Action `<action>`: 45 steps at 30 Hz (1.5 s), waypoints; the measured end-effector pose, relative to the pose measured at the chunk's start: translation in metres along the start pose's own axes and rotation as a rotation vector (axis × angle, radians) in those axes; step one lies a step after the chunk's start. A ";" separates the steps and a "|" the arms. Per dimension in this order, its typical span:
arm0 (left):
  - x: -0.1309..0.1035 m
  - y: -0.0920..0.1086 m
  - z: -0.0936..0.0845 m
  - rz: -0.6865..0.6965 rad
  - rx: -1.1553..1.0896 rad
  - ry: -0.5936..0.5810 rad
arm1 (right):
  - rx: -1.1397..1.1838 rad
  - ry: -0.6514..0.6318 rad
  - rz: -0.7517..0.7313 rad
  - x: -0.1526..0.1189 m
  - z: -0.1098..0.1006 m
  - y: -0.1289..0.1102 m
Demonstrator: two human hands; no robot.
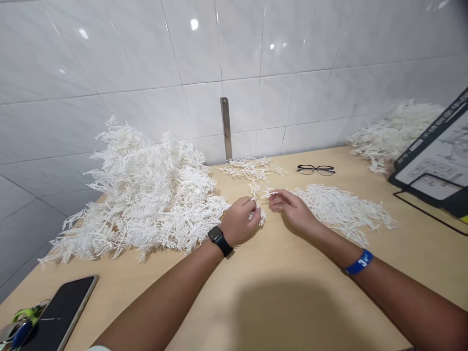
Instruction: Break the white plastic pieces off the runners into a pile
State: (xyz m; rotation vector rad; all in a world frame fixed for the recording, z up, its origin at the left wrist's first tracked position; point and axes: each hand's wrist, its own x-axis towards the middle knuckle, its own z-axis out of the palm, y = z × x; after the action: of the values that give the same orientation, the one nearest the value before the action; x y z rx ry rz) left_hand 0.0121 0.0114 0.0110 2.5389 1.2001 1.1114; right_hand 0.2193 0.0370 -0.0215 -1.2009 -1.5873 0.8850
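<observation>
My left hand (240, 222), with a black watch on its wrist, is closed on white branched twig-like pieces; one piece (254, 189) sticks up past the fingers, and more white bits show under the palm. Just to its right, my right hand (292, 208) pinches another thin white branched piece (268, 193) at the fingertips. The two hands are apart, a little above the table. On the left rises a large tangled heap (146, 195) of such white pieces. A flatter pile (343, 209) of short white strips lies beside my right hand. What the curled left fingers cover is hidden.
Loose white twigs (254, 168) lie near the tiled wall, below a metal strip (226, 129). Eyeglasses (316, 169) rest at the back. Another white heap (397, 129) and a dark-framed printed board (435, 151) stand right. A phone (60, 314) and keys (25, 324) lie front left.
</observation>
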 end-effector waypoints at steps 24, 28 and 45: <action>0.001 -0.008 0.003 0.211 -0.060 -0.394 | -0.454 -0.575 -0.346 -0.016 -0.005 -0.032; 0.001 -0.009 0.004 0.217 -0.073 -0.414 | -0.329 -0.618 -0.341 -0.012 -0.006 -0.029; 0.007 -0.008 0.010 -0.002 -0.252 -0.355 | -0.524 -0.312 -0.305 -0.014 0.002 -0.030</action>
State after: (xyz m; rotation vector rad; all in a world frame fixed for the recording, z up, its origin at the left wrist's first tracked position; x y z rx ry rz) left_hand 0.0161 0.0238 0.0044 2.4044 0.9098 0.7155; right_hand 0.2098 0.0156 0.0025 -1.1554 -2.2819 0.4826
